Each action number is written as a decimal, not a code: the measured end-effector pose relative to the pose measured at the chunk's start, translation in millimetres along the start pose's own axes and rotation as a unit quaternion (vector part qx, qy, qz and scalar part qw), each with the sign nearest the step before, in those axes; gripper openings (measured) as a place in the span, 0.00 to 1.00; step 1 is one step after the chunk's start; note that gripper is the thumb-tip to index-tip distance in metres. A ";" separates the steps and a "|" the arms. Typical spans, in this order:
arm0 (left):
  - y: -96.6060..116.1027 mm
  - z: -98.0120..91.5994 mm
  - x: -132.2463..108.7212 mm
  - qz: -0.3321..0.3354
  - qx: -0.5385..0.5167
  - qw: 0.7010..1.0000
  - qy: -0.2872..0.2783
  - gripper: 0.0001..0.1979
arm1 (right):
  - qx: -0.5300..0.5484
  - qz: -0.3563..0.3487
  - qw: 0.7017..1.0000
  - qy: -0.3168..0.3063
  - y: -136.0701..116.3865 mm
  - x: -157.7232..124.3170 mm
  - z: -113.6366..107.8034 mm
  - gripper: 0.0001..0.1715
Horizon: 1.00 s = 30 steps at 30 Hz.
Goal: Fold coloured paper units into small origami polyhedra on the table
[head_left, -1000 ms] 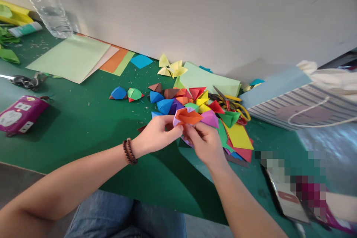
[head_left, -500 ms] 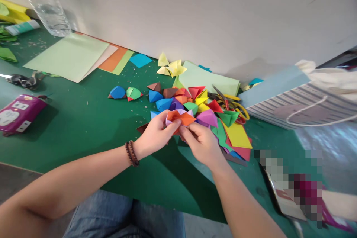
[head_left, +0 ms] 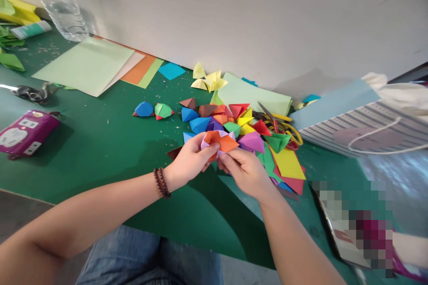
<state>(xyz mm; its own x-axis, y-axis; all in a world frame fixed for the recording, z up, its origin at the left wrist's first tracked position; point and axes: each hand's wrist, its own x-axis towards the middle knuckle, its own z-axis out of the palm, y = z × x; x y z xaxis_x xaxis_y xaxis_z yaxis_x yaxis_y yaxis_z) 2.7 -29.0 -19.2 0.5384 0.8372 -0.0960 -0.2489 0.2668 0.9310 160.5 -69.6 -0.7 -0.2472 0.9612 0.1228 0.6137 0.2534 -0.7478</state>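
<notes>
Two-colour creased paper origami unit (head_left: pixel 219 141), orange over lilac, pinched in the grasping fingertips of left hand (head_left: pixel 190 159) and right hand (head_left: pixel 245 173), above green cutting mat (head_left: pixel 83 142).

The left hand (head_left: pixel 190 160) and right hand (head_left: pixel 245 173) hover close together — both curled in a tight pinch.

Centre: folded paper pieces (head_left: pixel 220 124) heaped on the mat (head_left: pixel 100 156), right there!
Right: scissors (head_left: pixel 274 120) hard against the heap, a paper bag (head_left: pixel 347 124) just beyond.
Behind: paper sheets (head_left: pixel 87 64) along the wall (head_left: pixel 234 18).
Far left: a bottle (head_left: pixel 56 4) behind the sheets, a power socket (head_left: pixel 28 132) in front.
</notes>
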 end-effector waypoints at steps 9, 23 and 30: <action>-0.9 1.4 0.0 0.032 0.004 0.999 0.033 0.07 | 0.061 0.063 0.994 0.068 -1.7 -1.1 11.6 0.20; -1.9 6.3 1.3 0.004 -0.078 0.993 0.085 0.07 | 0.134 0.077 0.984 0.086 -6.2 1.9 25.8 0.19; -1.1 7.4 -1.1 0.009 -0.079 0.994 0.076 0.06 | 0.127 0.084 0.983 0.098 -9.1 1.3 27.1 0.15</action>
<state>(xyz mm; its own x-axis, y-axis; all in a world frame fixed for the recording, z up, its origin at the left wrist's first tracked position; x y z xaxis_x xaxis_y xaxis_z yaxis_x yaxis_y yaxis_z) 8.4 -33.8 -17.4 0.4085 0.9017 -0.1421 -0.3881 0.3124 0.8670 134.2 -73.7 -11.4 0.0071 0.9961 0.0885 0.4201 0.0773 -0.9042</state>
